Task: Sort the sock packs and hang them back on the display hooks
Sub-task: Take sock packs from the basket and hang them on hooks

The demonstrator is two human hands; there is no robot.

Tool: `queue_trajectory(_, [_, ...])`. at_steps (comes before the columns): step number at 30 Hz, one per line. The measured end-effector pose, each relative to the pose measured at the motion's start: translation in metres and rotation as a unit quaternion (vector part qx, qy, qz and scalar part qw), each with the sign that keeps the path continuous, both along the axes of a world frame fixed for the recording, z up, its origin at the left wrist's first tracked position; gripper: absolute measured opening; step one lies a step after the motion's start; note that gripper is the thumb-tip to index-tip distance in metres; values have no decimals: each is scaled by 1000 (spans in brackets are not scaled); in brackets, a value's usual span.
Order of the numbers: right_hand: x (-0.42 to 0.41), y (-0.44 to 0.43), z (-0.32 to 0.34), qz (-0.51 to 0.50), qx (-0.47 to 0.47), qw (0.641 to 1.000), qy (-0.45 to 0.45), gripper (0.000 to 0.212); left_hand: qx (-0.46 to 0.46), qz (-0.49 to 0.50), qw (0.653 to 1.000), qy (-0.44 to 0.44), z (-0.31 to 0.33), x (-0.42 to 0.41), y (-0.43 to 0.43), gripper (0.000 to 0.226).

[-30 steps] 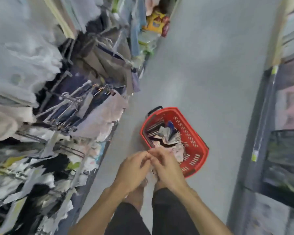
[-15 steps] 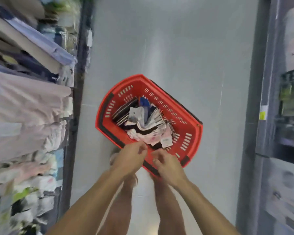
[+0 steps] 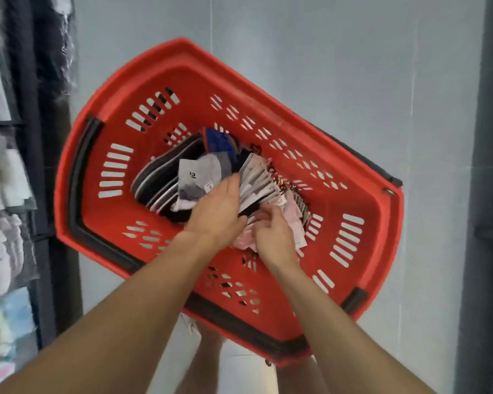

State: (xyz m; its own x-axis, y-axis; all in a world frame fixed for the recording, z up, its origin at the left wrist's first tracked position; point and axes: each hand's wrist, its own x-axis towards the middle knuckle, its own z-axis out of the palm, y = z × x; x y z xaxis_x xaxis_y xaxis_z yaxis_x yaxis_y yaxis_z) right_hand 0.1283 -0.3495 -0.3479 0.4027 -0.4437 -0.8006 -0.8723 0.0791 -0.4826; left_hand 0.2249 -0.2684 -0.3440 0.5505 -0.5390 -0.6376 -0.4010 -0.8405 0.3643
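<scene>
Head view: a red basket [image 3: 182, 78] sits on the grey floor [image 3: 339, 52], and the sock packs [image 3: 199, 177] lie heaped in its middle, none on a hook. In the heap, dark striped packs [image 3: 157, 180] lie toward the basket's left wall, a blue pack [image 3: 219, 140] toward its far wall, a fan of white-carded packs [image 3: 256, 180] at the centre, and pink packs [image 3: 295, 223] toward its near-right side. Both hands reach into the basket over its near rim. The left hand [image 3: 215, 211] rests on the heap, thumb laid along the fan's edge, fingers tucked under out of sight, so I cannot tell whether it grips. The right hand [image 3: 273, 234] is just beside it, fingers curled round the pink packs. A black handle [image 3: 79, 177] lies folded along the basket's left rim. Left of the basket stands a rack [image 3: 9, 194] of pale hanging goods, blurred.
</scene>
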Motion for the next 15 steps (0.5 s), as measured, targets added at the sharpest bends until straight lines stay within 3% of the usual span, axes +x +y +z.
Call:
queue_trajectory(3, [-3,4,-8,-61,-5,998,-24,41,49,-71,991,-101,-16,-4,0,106])
queue_trajectory(5, [-4,5,-6,-81,6,996,-33,39,57,-67,987,-136,-21,-4,1,92])
queue_trajectory(9, [-6,7,7,-97,15,994,-50,35,26,-13,993,-117,-14,4,1,55])
queue_trajectory(13, [2,4,24,-97,-32,994,-32,42,-22,61,997,-43,7,14,18,46])
queue_trajectory(15, [10,4,24,-136,-6,991,16,48,-40,101,994,-32,15,17,28,49])
